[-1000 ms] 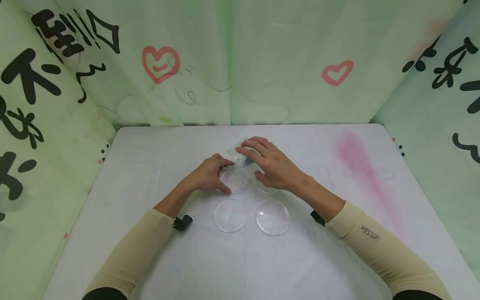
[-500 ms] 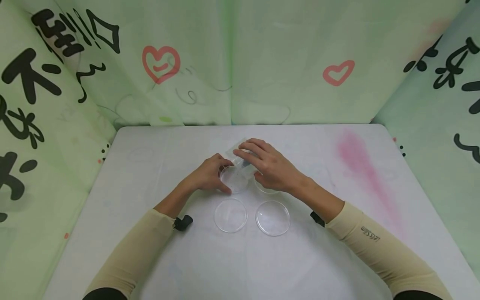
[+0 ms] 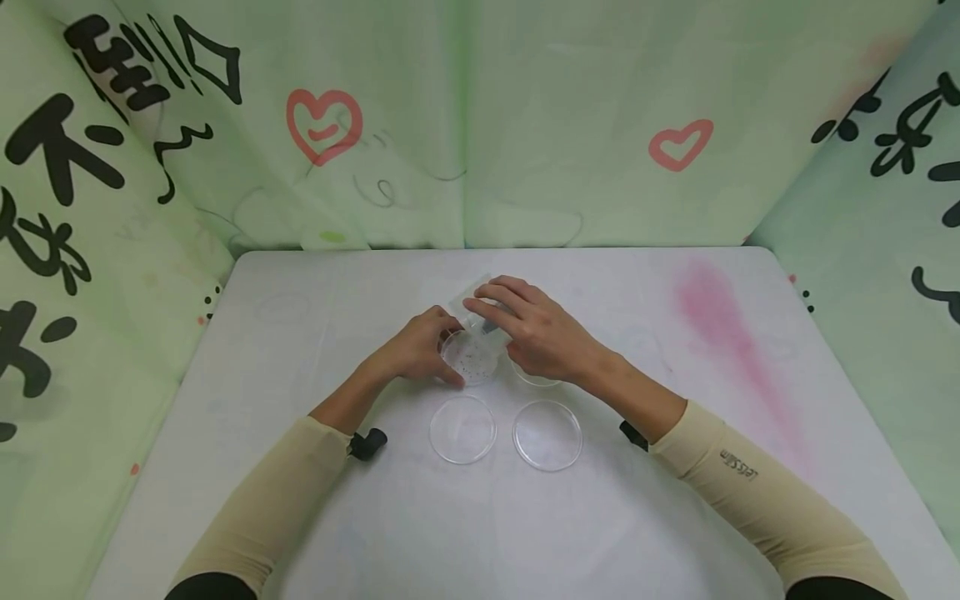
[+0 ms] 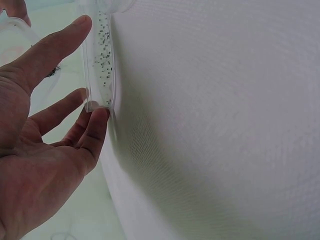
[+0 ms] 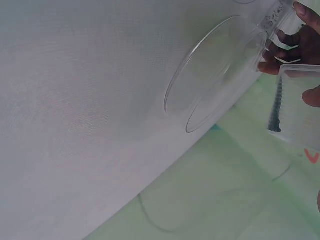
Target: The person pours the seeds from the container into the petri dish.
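Observation:
My left hand [image 3: 416,350] grips a clear petri dish [image 3: 471,360] at its sides, thumb on the near side and fingers on the far side. Small dark grains [image 4: 104,60] lie scattered over the dish's bottom, plain in the left wrist view. Over this dish my right hand [image 3: 553,333] holds a clear rectangular plastic container [image 5: 300,112], tilted toward it. More dark grains [image 5: 275,107] are gathered along the container's lower edge. A second petri dish [image 3: 538,381] sits partly hidden under the right hand.
Two more clear petri dishes stand nearer on the white table [image 3: 390,525], the front left dish [image 3: 462,430] and the front right dish [image 3: 547,436]. A pink stain [image 3: 716,325] marks the cloth at right. Green curtains [image 3: 525,192] with drawings enclose the back and sides.
Dark grains now show in the petri dish at my left hand, where none showed before. My right hand and the container have shifted slightly left. My left hand stays around the dish.

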The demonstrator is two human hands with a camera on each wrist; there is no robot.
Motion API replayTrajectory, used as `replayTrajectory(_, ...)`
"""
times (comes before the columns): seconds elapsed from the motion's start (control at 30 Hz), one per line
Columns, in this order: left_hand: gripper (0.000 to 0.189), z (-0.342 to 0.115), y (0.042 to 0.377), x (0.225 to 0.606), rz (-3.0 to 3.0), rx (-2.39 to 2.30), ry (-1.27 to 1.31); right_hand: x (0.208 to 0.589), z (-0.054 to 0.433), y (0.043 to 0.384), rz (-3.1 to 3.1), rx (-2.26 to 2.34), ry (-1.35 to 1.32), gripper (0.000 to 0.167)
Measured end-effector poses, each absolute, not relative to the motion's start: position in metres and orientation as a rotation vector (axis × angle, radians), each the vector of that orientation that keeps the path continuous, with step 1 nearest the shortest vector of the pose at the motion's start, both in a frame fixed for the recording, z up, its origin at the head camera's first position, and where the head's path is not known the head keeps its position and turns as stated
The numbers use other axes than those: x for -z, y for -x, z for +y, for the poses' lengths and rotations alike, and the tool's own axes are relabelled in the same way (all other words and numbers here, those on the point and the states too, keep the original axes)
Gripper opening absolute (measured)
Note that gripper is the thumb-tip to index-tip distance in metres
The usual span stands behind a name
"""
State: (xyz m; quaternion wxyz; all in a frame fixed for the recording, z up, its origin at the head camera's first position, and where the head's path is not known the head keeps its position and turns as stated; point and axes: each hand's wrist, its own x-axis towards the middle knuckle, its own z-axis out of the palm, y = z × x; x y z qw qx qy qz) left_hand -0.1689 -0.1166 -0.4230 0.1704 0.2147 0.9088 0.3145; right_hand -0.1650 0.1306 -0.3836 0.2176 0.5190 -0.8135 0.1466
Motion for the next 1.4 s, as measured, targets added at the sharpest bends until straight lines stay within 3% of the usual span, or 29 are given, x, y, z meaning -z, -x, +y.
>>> replayTrajectory(1.4,0.07,-0.1146,0.1676,0.4184,2.567,-0.883,-0.529,0.3807,0.1285,0.1587,-2.269,-0.357,-1.428,0.074)
